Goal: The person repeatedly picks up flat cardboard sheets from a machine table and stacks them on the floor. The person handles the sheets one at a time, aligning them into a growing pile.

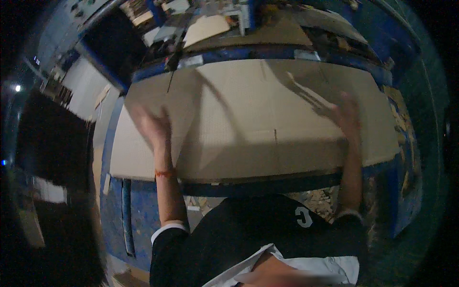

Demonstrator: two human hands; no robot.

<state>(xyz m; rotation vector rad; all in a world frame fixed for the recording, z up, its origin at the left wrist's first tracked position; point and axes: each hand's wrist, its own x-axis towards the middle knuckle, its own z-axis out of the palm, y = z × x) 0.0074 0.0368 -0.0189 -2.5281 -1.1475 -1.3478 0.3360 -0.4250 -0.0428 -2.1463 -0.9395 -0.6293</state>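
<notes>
A wide sheet of brown corrugated cardboard (pixel 234 110) lies in front of me, with a short dark slit near its front middle. Over its left part is my left hand (pixel 152 126), blurred, thumb apart from the fingers and nothing seen in it; whether it touches the sheet I cannot tell. An orange band circles that wrist. Above the right part, my right hand (pixel 345 115) is also smeared by motion. From its fingers a thin pale strip (pixel 311 91) points up and left; its exact kind is unclear. Shadows of both arms fall across the cardboard.
The sheet rests on a blue metal machine frame (pixel 143 72) with light metal plates along the far edge. Beyond stand more cardboard pieces (pixel 208 29) and blue posts. Cardboard scraps (pixel 318 203) litter the floor below, and more scraps (pixel 404 124) lie at the right.
</notes>
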